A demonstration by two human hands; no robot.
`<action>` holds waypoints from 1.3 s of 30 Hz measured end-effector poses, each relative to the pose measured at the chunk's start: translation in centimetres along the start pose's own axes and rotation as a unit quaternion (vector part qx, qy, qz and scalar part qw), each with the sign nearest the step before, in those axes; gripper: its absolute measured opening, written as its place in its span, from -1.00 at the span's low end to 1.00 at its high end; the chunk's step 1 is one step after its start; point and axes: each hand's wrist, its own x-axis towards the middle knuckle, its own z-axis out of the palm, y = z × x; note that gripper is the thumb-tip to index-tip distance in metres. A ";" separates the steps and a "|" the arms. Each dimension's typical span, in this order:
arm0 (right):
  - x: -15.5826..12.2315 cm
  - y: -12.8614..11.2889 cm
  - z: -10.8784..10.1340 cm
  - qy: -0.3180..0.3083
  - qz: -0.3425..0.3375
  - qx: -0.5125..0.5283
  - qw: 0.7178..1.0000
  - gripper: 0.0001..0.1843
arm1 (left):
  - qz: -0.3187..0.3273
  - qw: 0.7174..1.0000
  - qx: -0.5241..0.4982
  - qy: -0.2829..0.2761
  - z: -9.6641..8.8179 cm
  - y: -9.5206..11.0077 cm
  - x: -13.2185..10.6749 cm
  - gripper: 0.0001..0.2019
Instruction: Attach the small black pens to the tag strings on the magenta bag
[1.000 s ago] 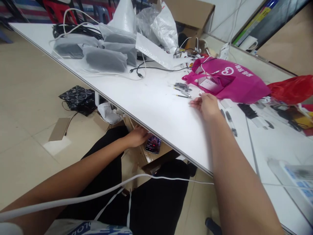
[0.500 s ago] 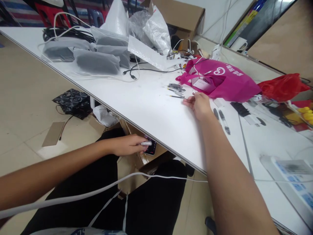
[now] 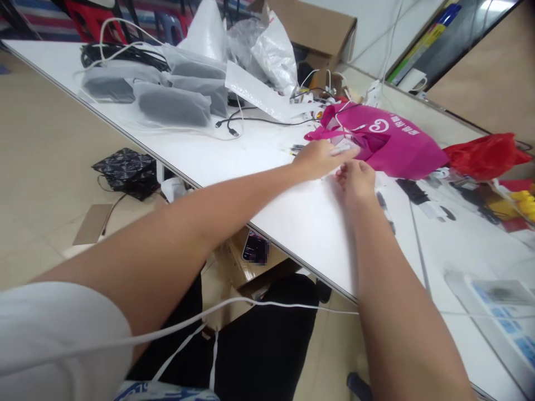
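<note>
My left hand reaches across the white table to the mouth of a pink bag. Its fingers are closed on a small white pen-like stick that points toward the bag. My right hand rests on the table just right of it, fingers curled down together; whether anything is under them is hidden. Several thin dark pens lie just beyond my left hand. More dark pens lie right of my right hand.
Grey wrapped packages, black cables, plastic bags and a cardboard box crowd the far end. A red bag and a power strip are at the right. Under the table edge a phone lies in a carton. A white cord crosses my lap.
My left hand came up from the carton under the table with the white stick and moved over the table to the pink bag. My right hand stayed put.
</note>
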 end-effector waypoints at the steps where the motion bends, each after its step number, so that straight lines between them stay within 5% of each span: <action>1: 0.0 0.0 0.0 -0.002 -0.006 0.003 1.000 -0.58 | -0.017 1.000 0.005 0.013 0.6 -0.4 0.0 -0.38; 7: -0.7 -0.6 0.8 -0.011 -0.013 0.033 0.999 -0.65 | 0.028 0.998 0.055 0.003 -0.1 -2.2 -1.5 -0.51; 17: -1.6 -2.1 0.2 -0.022 -0.032 0.009 0.999 -0.63 | -0.008 0.998 0.058 0.016 -1.6 -2.8 -1.2 -0.49; 26: -0.5 -0.7 0.3 -0.100 -0.066 -0.001 0.993 -0.54 | 0.050 0.996 -0.020 0.064 -0.5 -3.9 -0.4 -0.45; 30: -1.3 -0.8 0.7 -0.111 -0.041 -0.018 0.993 -0.61 | 0.050 0.991 -0.095 0.085 0.2 -4.1 0.8 -0.55; 34: -2.2 -1.0 1.3 -0.102 -0.013 -0.035 0.994 -0.58 | 0.068 0.982 -0.105 0.139 0.7 -4.7 2.4 -0.41; 39: -2.4 -0.9 1.6 -0.122 0.002 -0.052 0.991 -0.60 | 0.022 0.972 -0.156 0.176 0.9 -4.9 2.7 -0.35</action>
